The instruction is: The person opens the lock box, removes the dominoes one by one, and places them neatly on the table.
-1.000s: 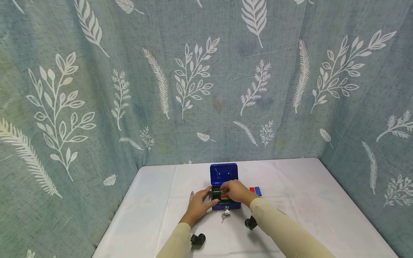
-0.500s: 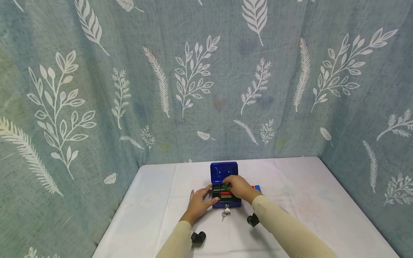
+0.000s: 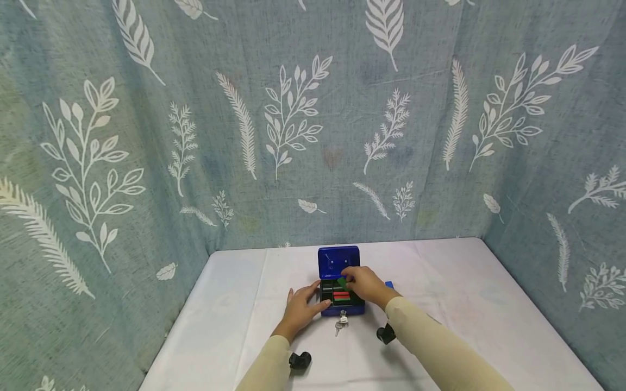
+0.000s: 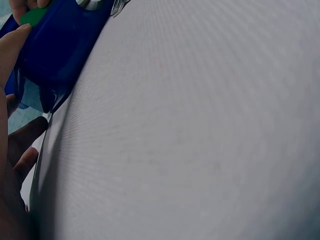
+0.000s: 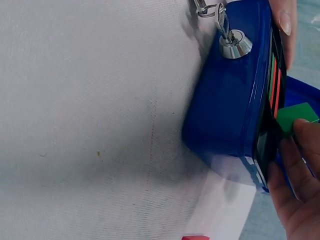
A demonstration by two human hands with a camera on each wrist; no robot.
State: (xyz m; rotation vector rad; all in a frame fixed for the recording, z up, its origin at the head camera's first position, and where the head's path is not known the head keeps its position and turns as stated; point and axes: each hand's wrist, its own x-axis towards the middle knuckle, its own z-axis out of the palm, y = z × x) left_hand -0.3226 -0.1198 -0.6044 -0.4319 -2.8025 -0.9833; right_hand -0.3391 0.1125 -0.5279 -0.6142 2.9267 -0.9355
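Note:
A small blue cash box (image 3: 343, 310) stands with its lid (image 3: 338, 260) raised, and a black tray inside it carries red and green pieces (image 3: 341, 296). My right hand (image 3: 365, 282) pinches a flat green block (image 5: 295, 117) between thumb and fingers, tilted over the tray's right part. Its other fingers are right at the box's rim in the right wrist view. My left hand (image 3: 299, 313) rests at the box's left side with its fingers spread and its thumb along the front left edge.
Keys (image 3: 339, 326) hang from the lock (image 5: 235, 46) on the box's front. To the right of the box a blue piece (image 3: 389, 284) shows past my right hand, and a red piece (image 5: 195, 238) appears in the right wrist view. A patterned curtain (image 3: 332, 206) stands behind the white table (image 3: 450, 304).
My right hand has risen from the tray and shifted slightly right, bringing the green block up between its fingers. The left hand has stayed at the box.

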